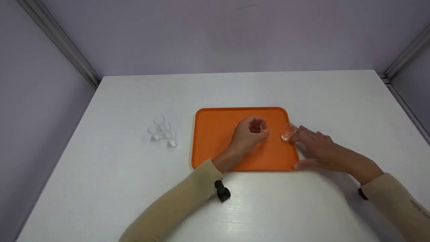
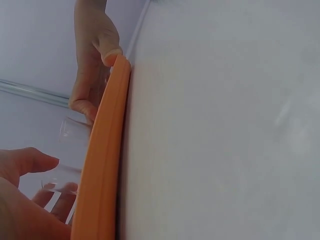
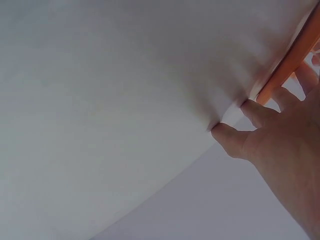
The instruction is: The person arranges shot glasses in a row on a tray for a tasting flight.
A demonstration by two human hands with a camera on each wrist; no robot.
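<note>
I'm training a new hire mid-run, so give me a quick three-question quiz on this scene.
1. True or false: the left hand holds a small clear glass over the orange tray.
2. How many glasses stand in the group on the table left of the tray? A) two B) four C) six
3. Fill in: the right hand lies open at the tray's ___ edge, beside a second glass.

Key: 1 true; 2 B; 3 right.
</note>
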